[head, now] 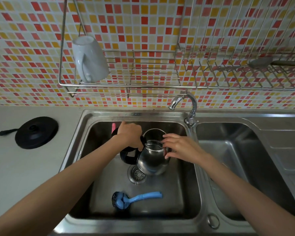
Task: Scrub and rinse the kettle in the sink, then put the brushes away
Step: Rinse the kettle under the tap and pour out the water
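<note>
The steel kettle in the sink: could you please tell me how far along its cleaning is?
Done: the steel kettle is off its round black base, in the steel sink, lid open. In hand: the left hand grips its black handle, the fingers of the right hand touch the rim. Left: rinsing, since the chrome tap runs dry, and stowing the blue-handled brush on the sink floor.

A white mug (89, 58) sits upside down, tilted, at the left end of a wire rack (126, 85) fixed to the tiled wall (32, 48) of red, orange and yellow squares. Beside it to the right hangs a plate rack (228, 77) with a grey ladle (260, 63) lying across it. A chrome tap (192, 106) stands below, spout turned left. On the grey desk (24, 167), a black round base (36, 132) lies flat, its plug (0, 133) to the left.
</note>
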